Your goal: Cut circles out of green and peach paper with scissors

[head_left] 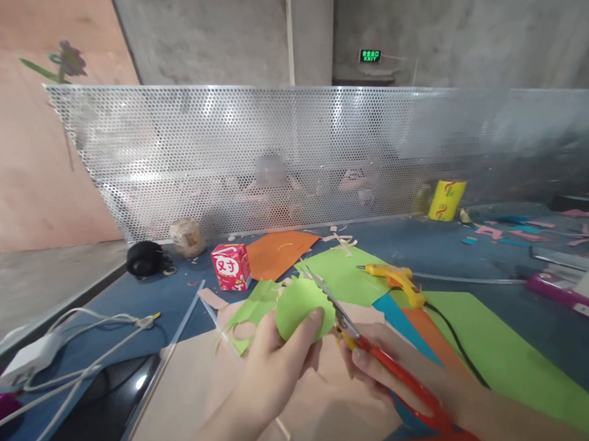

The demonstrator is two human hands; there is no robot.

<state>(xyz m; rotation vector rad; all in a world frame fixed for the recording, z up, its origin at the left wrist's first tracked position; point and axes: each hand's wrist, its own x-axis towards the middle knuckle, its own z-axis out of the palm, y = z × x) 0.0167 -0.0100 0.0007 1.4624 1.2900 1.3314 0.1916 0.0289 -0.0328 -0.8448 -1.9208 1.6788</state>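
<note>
Between the thumb and fingers of my left hand is a round piece of light green paper, its right edge finely notched. My right hand is closed around a pair of scissors with red handles. The metal blades run along the right edge of the green circle, their tips slightly apart and pointing away from me. Something yellow shows by the scissors' pivot, partly hidden by my fingers. Just behind my left hand lies a cut green paper scrap with a hole in it. Beige paper spreads beneath both hands.
A yellow hot glue gun rests on green sheets, its black cord trailing right. Nearby are an orange sheet, a red-pink box, a yellow roll, white cables and a black tablet-like slab. A perforated metal screen stands behind.
</note>
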